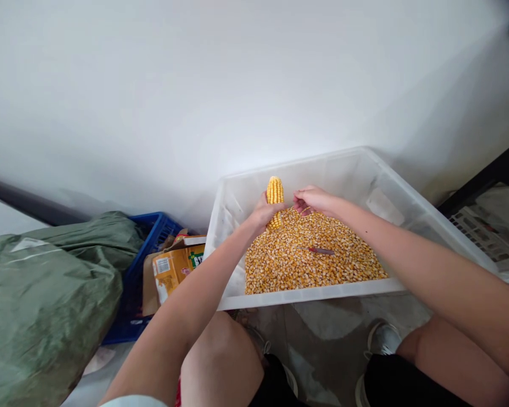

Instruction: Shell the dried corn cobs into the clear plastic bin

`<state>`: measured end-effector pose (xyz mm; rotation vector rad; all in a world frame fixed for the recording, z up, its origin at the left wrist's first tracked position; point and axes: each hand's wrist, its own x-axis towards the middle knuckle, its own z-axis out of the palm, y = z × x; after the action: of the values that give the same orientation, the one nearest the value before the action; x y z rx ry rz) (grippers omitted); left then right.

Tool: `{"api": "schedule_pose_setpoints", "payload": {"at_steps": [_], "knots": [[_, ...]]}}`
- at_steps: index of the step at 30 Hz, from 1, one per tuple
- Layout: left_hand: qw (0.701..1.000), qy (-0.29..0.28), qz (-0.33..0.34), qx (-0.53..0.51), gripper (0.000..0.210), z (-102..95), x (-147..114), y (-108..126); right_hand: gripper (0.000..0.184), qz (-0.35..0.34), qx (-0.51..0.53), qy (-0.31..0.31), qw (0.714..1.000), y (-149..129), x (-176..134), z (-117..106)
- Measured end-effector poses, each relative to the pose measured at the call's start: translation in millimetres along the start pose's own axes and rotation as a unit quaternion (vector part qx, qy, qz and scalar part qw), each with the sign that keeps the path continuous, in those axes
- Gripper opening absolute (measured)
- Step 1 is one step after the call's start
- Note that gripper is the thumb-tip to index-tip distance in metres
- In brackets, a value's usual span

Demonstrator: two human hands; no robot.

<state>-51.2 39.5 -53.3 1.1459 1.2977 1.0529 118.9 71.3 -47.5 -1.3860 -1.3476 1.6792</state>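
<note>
Gripping corn cob (275,191) in left hand (263,213), fingers wrapped round it, roughly upright over loose kernels (297,274) in plastic bin (305,296). Right hand (314,199) just beside, apart from cob, fingers curled in, can't tell if anything's pinched there. Cob could slip if left grip goes slack. Kernels might ping out of bin if flicked too hard. Reddish-handled tool (322,251) on pile could get buried if more corn lands on it, tbh.

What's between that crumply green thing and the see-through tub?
The head view shows part of a blue crate, then an orange box nearer the tub.
</note>
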Motion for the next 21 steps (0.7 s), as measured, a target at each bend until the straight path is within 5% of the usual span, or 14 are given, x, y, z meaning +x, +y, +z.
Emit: {"api": "schedule_pose_setpoints", "payload": {"at_steps": [7,12,16,21], "knots": [[0.999,-0.017,0.012,-0.026,0.067,3.2,-1,-4,0.021,0.028,-0.041,-0.024,0.998,8,2,8],[0.998,-0.032,0.030,-0.055,0.069,4.3,-3,2,0.026,0.034,0.047,-0.141,0.988,6,-7,12],[0.992,-0.050,0.009,-0.118,0.062,1.0,-6,17,0.029,0.034,0.088,-0.206,0.974,2,-15,16],[0.978,-0.051,-0.056,-0.195,0.052,0.3,-8,29,0.037,-0.020,0.090,-0.210,0.973,-2,-26,38]]}}
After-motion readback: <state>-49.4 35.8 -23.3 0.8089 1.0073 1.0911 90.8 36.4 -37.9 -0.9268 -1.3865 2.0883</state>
